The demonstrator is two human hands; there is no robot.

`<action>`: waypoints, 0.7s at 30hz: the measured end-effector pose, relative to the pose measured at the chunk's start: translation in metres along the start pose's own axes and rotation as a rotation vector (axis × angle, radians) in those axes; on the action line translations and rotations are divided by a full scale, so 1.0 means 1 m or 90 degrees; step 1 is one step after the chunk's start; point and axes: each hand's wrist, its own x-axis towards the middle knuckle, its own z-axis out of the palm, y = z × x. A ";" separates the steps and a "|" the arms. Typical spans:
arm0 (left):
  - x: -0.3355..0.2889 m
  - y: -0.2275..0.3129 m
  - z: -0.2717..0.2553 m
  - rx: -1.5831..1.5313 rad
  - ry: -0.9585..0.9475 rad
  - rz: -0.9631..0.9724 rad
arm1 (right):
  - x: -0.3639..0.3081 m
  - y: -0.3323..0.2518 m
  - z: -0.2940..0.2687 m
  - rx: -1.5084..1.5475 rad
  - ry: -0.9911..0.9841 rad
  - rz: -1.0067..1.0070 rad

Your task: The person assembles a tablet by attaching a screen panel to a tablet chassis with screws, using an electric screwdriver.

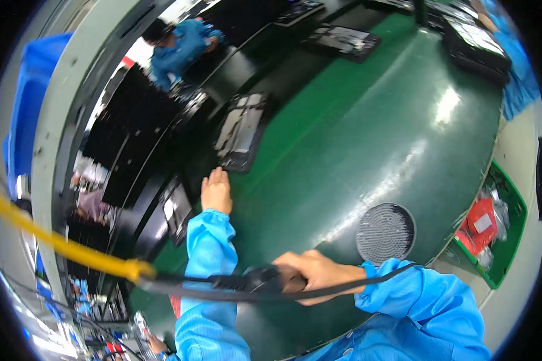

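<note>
My left hand (217, 194) reaches out over the green worktable (337, 162) with its fingers stretched. Its fingertips are at the near end of a black tray (242, 131) that carries flat silvery parts; whether they touch it I cannot tell. Closer to my body, my right hand (322, 275) is wrapped round a black corded hand tool (262, 280), perhaps an electric screwdriver. Its working end is hidden. A black cable runs from the tool across both sleeves, and a yellow hose (66, 248) comes in from the left.
A round, grey ridged disc (386, 233) lies right of my right hand. Beyond the table's right edge sits a green bin (504, 231) with red and clear bags. More loaded trays (346, 42) stand farther back. Co-workers (183, 51) are at the far left and far right.
</note>
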 end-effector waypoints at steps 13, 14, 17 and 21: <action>0.047 -0.054 0.021 -0.206 0.048 -0.008 | -0.002 -0.004 -0.002 -0.022 0.026 0.013; 0.044 -0.062 0.021 -0.239 0.100 0.038 | 0.000 -0.007 -0.004 -0.035 0.033 0.015; 0.041 -0.095 0.020 -0.193 0.086 -0.039 | 0.004 -0.015 -0.006 -0.008 0.005 0.103; 0.032 -0.099 0.008 -0.191 -0.019 -0.150 | 0.005 -0.017 -0.012 0.049 0.004 0.152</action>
